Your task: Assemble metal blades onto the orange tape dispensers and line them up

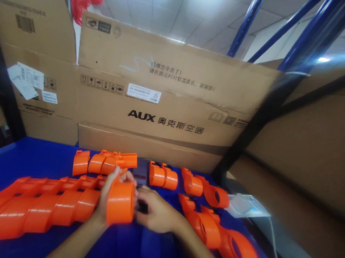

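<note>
My left hand (107, 193) is closed round an orange plastic ring-shaped part (120, 203), its round opening turned to the right. Close against that opening is my right hand (156, 210), its fingers curled and pinched. Something small and dark shows between the right fingers, too blurred to make out. Left of my hands, a long row of orange ring parts (41, 212) lies nested end to end. Behind them stands a shorter group of the same orange parts (97, 163).
More orange parts (163, 176) rest at the back, some with black pieces on top, and others (213, 229) lie to the right. A dark flat object (140, 172) and a clear plastic bag (248, 205) sit on the blue table (10, 154). Cardboard (162, 105) walls the back.
</note>
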Demonstrator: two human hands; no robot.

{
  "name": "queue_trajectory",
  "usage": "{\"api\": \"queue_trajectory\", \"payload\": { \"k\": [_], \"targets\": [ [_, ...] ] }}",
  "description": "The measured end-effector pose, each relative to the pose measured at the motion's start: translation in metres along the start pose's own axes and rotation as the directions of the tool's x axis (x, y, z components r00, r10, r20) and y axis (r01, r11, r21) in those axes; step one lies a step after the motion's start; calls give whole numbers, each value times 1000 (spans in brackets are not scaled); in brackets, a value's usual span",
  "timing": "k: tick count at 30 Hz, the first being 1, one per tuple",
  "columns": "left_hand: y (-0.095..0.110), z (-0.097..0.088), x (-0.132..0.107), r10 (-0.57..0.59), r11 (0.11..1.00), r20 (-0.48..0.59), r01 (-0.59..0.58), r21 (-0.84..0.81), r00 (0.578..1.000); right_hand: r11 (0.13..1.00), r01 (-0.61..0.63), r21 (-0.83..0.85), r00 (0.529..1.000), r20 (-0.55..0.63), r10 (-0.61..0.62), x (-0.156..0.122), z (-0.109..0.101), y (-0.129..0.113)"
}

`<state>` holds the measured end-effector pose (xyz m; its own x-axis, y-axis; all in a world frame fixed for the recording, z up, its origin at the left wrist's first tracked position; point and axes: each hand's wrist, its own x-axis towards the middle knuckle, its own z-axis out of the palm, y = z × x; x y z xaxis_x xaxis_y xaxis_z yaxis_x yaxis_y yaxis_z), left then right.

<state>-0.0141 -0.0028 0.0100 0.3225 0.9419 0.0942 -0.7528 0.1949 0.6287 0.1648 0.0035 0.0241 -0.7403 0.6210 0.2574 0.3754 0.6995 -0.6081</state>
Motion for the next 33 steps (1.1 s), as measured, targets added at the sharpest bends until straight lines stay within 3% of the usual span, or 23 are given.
{"api": "queue_trajectory", "payload": {
  "k": [3, 7, 12, 20, 23, 28, 30, 33],
  "targets": [
    [-4, 0, -2, 26, 997, -22, -24, 76, 999, 970, -40, 240, 981, -177, 84, -5, -11, 9],
    [-15, 1, -2, 127, 967, -87, -104, 231, 988, 862, 13, 507, 881, -414, 230, -2, -16, 18],
    [-25, -1, 4, 118, 941, -111, -75, 331, 987, 911, 75, 406, 688, -682, 248, 4, -13, 23],
    [-29, 2, 3, 93, 929, -138, -36, 367, 986, 917, -14, 398, 596, -733, 327, -11, -5, 38],
    [-29, 3, 3, 76, 934, -139, -21, 358, 987, 882, -8, 471, 605, -700, 379, -13, -1, 40],
    [-29, 0, 5, 52, 925, -155, 11, 380, 987, 753, 155, 639, 735, -584, 345, -14, 2, 34],
    [-30, -1, 5, 54, 930, -152, 6, 369, 987, 717, 154, 680, 737, -562, 374, -14, 2, 29],
    [-31, -3, 4, 41, 937, -144, 12, 350, 989, 686, 141, 714, 688, -569, 450, -12, 0, 23]
  ]
}}
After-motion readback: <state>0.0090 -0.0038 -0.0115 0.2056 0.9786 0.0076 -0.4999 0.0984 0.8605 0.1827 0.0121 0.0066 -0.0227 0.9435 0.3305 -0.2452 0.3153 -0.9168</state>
